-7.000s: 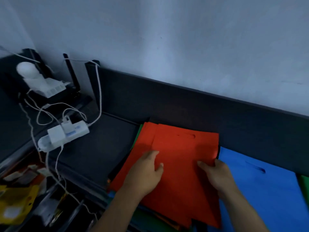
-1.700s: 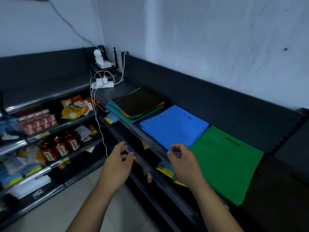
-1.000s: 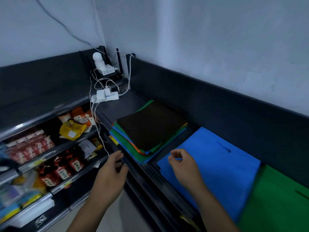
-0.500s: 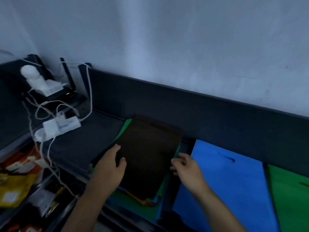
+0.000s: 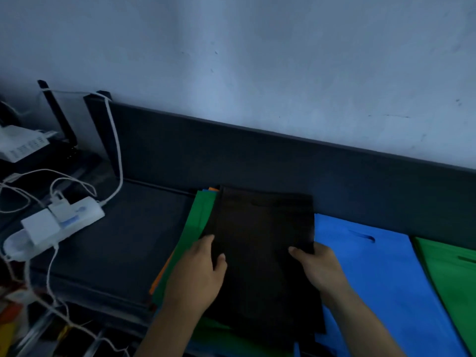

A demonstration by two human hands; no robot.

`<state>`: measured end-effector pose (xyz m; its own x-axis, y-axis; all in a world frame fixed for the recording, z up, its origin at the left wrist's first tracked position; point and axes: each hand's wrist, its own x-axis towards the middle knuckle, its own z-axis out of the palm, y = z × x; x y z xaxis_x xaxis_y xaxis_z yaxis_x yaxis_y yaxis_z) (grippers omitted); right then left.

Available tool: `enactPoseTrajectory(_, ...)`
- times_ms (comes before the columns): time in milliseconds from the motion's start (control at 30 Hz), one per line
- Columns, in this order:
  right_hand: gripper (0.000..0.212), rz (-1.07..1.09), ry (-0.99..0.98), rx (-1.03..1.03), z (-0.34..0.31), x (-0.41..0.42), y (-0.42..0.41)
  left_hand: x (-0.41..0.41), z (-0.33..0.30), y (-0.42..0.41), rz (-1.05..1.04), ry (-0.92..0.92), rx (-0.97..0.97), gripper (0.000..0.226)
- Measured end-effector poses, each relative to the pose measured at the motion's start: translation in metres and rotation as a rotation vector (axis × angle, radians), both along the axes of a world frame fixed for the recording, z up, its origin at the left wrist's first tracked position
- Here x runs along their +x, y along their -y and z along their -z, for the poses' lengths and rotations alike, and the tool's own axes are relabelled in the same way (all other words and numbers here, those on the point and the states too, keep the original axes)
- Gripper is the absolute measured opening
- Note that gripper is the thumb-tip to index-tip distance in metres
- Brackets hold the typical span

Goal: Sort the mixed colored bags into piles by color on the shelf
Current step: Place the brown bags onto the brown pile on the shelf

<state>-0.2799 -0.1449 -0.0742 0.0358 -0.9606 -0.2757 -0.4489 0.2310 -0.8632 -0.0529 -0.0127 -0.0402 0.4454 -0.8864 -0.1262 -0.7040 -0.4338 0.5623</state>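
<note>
I've got both hands on the black bag (image 5: 262, 243) topping the mixed stack (image 5: 198, 222): left hand (image 5: 198, 274) flat, fingers released; right hand (image 5: 319, 266) seemingly pinching its edge beside the blue pile (image 5: 373, 274), long axis running away from me.

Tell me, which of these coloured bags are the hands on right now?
The black bag on top of the mixed stack; both hands touch it, left hand and right hand. The blue bag and green bag lie untouched alongside.

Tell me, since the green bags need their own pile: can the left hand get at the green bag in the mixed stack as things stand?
Probably only its edge. The green bag shows left of the black bag, which covers the rest; the left hand rests on both.
</note>
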Motion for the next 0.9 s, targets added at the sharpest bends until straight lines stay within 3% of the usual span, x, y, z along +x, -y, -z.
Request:
enactPoseTrajectory(167,0.012,0.034,-0.089,-0.076,-0.005,-0.001,0.000,-0.005,0.009,0.004,0.170,0.050,0.034,0.054)
enactPoseTrajectory(333,0.001,0.049,-0.074,-0.093,-0.017,-0.013,-0.006,0.004,0.012,0.007,0.049,-0.023,-0.070,0.055)
enactPoseTrajectory(500,0.003,0.082,-0.001,-0.053,-0.015,-0.020,-0.009,0.014,0.013,0.012,0.064,0.104,-0.062,0.054)
enactPoseTrajectory(600,0.014,0.070,0.051,-0.052,-0.009,-0.010,-0.014,0.012,0.009,0.018,0.134,0.074,-0.058,0.053)
enactPoseTrajectory(700,0.011,0.082,0.090,-0.061,-0.003,-0.004,-0.018,0.012,0.009,0.022,0.185,0.046,-0.075,0.050)
enactPoseTrajectory(900,0.014,0.129,0.110,-0.150,-0.013,-0.016,-0.020,0.025,0.019,0.023,0.054,0.087,-0.076,0.044)
